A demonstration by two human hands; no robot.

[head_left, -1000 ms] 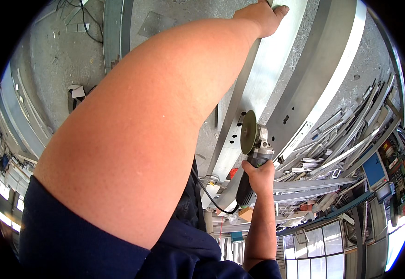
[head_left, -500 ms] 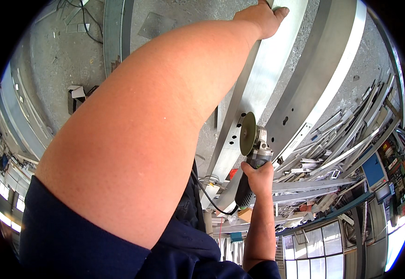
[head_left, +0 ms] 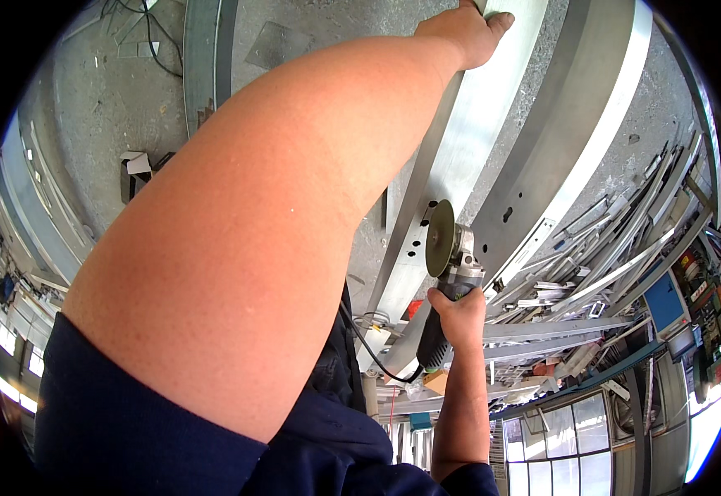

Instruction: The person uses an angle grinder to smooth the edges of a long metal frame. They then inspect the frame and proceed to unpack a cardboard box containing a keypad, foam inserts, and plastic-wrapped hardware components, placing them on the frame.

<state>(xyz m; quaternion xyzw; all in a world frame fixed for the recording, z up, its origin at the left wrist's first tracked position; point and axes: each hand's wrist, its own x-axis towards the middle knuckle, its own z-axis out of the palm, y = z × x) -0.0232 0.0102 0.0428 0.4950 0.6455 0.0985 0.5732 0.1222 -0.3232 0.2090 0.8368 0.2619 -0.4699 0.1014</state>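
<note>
At four o'clock the right hand [head_left: 461, 318] has its grip wrapped around a grinder [head_left: 465, 269]. At one o'clock the left hand [head_left: 470, 38] lies on a metal beam [head_left: 478, 124]; partly cut off, so I cannot tell its grip.

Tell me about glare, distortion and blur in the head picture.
Head view: window panes at lower right look washed out; pale sheen on the metal beam under the left hand; the wider beam beside it bends toward the rim; angle grinder fairly sharp.
</note>
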